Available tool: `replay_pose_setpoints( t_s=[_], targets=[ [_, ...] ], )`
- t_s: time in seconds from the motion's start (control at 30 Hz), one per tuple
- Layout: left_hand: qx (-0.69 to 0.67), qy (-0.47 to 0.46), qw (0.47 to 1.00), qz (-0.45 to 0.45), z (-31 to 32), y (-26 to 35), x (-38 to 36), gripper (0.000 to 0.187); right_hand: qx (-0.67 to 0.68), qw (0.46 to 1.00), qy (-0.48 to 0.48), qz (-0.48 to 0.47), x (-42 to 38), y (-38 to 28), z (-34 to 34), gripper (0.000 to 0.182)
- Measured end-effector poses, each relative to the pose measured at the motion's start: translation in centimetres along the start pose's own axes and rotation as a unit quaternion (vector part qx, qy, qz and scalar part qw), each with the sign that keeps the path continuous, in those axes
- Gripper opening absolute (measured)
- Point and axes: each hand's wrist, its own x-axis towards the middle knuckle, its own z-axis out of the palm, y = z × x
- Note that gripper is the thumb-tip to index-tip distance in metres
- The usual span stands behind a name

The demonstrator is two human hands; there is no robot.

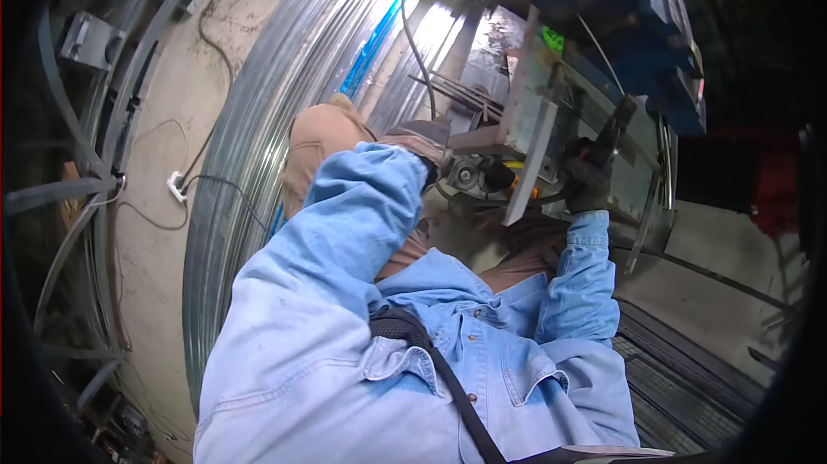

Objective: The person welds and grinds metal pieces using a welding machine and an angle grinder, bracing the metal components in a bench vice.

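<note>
My left hand (pixel 418 138), in a brown and grey glove, is beside my bent knee (pixel 323 149); its fingers are not clear enough to read. To its right lies a power tool with a round metal head (pixel 465 175), near an orange and yellow part (pixel 519 178). My right hand (pixel 588 178), in a dark glove, is closed around something dark, and a dark bar (pixel 614 130) rises from it. Between the hands a pale metal strip (pixel 531 162) slants downward, in front of a grey metal box-like structure (pixel 560 89).
Long metal profiles (pixel 250 145) with a blue strip (pixel 375 42) lie at the left. Beyond them are cables, a white socket (pixel 177 186) and curved metal frames (pixel 108 180). A large blue object (pixel 633 16) overhangs the upper right. Dark mesh (pixel 668 382) lies lower right.
</note>
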Motion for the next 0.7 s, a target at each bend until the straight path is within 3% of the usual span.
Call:
replay_pose_setpoints(
  t_s=[0.07, 0.17, 0.23, 0.3, 0.33, 0.37, 0.4, 0.43, 0.47, 0.5, 0.6, 0.7],
  targets=[
    [-0.012, -0.002, 1.000, 0.021, -0.4, 0.2, 0.5, 0.057, 0.081, 0.995, -0.037, 0.037, 0.3, -0.3, -0.4, 0.047],
    [-0.037, -0.009, 0.998, 0.046, 0.3, -0.1, 0.3, 0.057, -0.010, 0.999, 0.043, -0.016, -1.0, -1.3, 2.0, 0.049],
    [-0.047, -0.010, 0.997, 0.059, 0.3, -0.1, 0.4, 0.057, -0.147, 0.987, 0.049, -0.042, -0.9, -1.6, 2.6, 0.045],
    [-0.053, -0.010, 0.995, 0.085, -0.3, 0.7, 0.9, 0.057, -0.151, 0.984, -0.018, -0.090, 0.2, -0.2, 0.9, 0.024],
    [-0.056, -0.010, 0.993, 0.099, -0.5, 1.3, 1.3, 0.057, -0.211, 0.970, -0.013, -0.117, 0.4, 0.3, 0.5, 0.022],
    [-0.064, -0.013, 0.991, 0.113, -0.5, 1.9, 1.7, 0.057, -0.303, 0.946, 0.109, -0.043, 0.5, 0.5, 1.0, 0.018],
    [-0.070, -0.016, 0.990, 0.125, -0.9, 2.3, 2.1, 0.057, -0.386, 0.914, 0.100, -0.076, 2.2, 2.9, -2.6, 0.012],
    [-0.076, -0.022, 0.988, 0.136, -1.6, 2.8, 2.5, 0.057, -0.533, 0.829, 0.130, -0.108, 2.0, 2.3, -0.3, 0.016],
    [-0.082, -0.031, 0.986, 0.143, -2.0, 3.1, 2.7, 0.057, -0.550, 0.811, 0.144, -0.135, 0.8, 0.5, 2.8, 0.020],
    [-0.092, -0.045, 0.984, 0.148, -2.1, 3.8, 2.9, 0.057, -0.436, 0.883, 0.159, -0.071, -1.2, -2.6, 7.2, 0.019],
    [-0.108, -0.087, 0.978, 0.154, -1.8, 5.5, 2.8, 0.056, -0.320, 0.933, 0.139, -0.090, -1.7, -2.9, 8.1, 0.019],
    [-0.105, -0.113, 0.976, 0.155, -1.2, 6.2, 2.6, 0.056, -0.333, 0.933, 0.123, -0.067, -2.1, -3.0, 7.6, 0.025]
  ],
)
